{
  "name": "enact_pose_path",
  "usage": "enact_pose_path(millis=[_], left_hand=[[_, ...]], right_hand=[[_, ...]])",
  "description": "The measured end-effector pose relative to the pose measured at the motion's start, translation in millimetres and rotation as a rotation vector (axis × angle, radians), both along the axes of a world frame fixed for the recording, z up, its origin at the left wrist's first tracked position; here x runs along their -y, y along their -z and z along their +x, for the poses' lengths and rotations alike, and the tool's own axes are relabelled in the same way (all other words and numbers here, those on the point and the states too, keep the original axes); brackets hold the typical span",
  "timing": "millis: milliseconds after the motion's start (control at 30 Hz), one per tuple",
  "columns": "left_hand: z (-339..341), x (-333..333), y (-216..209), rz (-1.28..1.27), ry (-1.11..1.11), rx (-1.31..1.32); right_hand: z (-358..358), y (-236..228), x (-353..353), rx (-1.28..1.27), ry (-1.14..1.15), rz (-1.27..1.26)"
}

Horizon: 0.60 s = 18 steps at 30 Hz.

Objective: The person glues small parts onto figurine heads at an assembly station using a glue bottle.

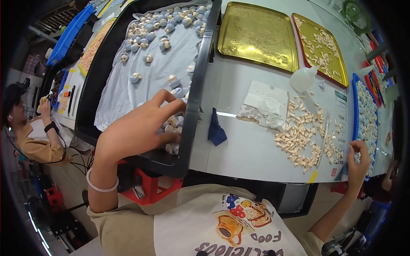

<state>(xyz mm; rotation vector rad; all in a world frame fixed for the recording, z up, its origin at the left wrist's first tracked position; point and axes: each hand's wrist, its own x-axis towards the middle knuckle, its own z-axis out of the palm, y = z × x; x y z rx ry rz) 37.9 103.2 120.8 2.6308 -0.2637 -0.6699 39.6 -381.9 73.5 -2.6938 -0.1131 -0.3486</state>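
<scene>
My left hand (139,123) reaches into a black bin (197,85) lined with white sheeting. Its fingers are spread and bent down over small blue-and-white figures (171,123) along the bin's right wall. Thumb and fingers stand apart, with several figures between them, and the fingertips are partly hidden. At the table's right front edge, my right hand (359,160) is curled beside a blue tray (355,111) of similar pale blue pieces. Those fingers are closed, and whatever they may hold is hidden. More figures (147,57) lie loose in the bin, mostly toward its far end.
Small cream pointed pieces (299,132) are scattered on the table beside a white pad (265,102). A dark blue cloth (217,130), a clear squeeze bottle (303,80) and two gold trays (258,36) lie around. At left, a person (38,132) works. A red stool (149,185) stands below.
</scene>
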Motion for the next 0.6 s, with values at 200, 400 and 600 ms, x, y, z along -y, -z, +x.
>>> enact_pose_path(millis=[200, 400, 600], left_hand=[[-4.7, -10.8, 4.0, 0.044, -0.068, -0.108], [-4.0, -19.6, 9.8, -0.113, -0.015, -0.059], [-6.9, -21.2, 5.9, -0.391, 0.058, 0.055]], right_hand=[[-0.3, -0.8, -4.9, 0.068, -0.078, 0.099], [0.7, -2.5, -11.6, 0.004, -0.125, 0.226], [1.7, -7.0, -13.8, -0.005, -0.227, 0.197]])
